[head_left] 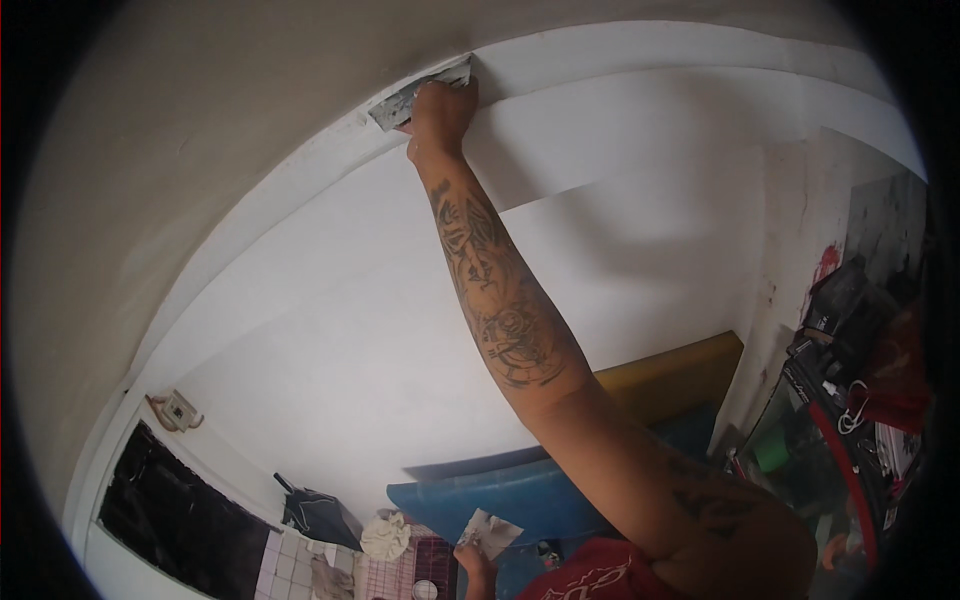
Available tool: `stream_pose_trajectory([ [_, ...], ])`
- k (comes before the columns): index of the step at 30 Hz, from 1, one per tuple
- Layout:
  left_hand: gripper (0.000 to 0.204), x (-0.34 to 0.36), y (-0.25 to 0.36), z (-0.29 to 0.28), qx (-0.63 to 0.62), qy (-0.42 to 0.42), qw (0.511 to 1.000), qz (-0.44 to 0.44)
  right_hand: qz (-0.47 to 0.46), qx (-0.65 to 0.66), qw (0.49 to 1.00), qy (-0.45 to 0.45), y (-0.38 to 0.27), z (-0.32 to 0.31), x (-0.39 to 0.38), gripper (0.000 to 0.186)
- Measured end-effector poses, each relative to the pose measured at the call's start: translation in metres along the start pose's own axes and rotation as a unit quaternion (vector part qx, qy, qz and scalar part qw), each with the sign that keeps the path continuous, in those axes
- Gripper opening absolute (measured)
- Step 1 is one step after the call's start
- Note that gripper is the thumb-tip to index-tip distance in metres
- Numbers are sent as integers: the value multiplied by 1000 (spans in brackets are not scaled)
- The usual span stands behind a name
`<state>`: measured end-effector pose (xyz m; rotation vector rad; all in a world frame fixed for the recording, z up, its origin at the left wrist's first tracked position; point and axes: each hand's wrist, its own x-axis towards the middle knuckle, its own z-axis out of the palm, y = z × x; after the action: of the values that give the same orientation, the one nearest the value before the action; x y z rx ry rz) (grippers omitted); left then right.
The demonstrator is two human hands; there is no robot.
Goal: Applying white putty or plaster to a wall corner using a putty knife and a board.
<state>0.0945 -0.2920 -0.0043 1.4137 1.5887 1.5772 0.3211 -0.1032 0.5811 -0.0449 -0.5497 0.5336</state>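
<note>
My right arm stretches high up, and my right hand (443, 115) is closed around a wide, flat metal putty knife (393, 108) smeared with whitish-grey paste. The blade lies against the white ledge (340, 150) where the wall meets the ceiling. Its handle is hidden by my fingers. Low in the view, close to my red shirt (600, 572), my left hand (478, 570) grips a second flat blade (490, 532), which carries pale paste. That hand is partly cut off by the lower edge.
Below the white wall (350, 360) are a blue padded board (450, 500) and a yellow one (680, 375). A dark umbrella (318, 515), a pale bundled cloth (386, 535) and a pink wire rack (432, 560) sit lower left. Bags (845, 305) crowd the right side.
</note>
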Motion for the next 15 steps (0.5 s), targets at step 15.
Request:
stream_pose_trajectory([
  [15, 31, -9, 22, -16, 402, -54, 898, 172, 50, 41, 997, -36, -10, 6, -5, 41],
])
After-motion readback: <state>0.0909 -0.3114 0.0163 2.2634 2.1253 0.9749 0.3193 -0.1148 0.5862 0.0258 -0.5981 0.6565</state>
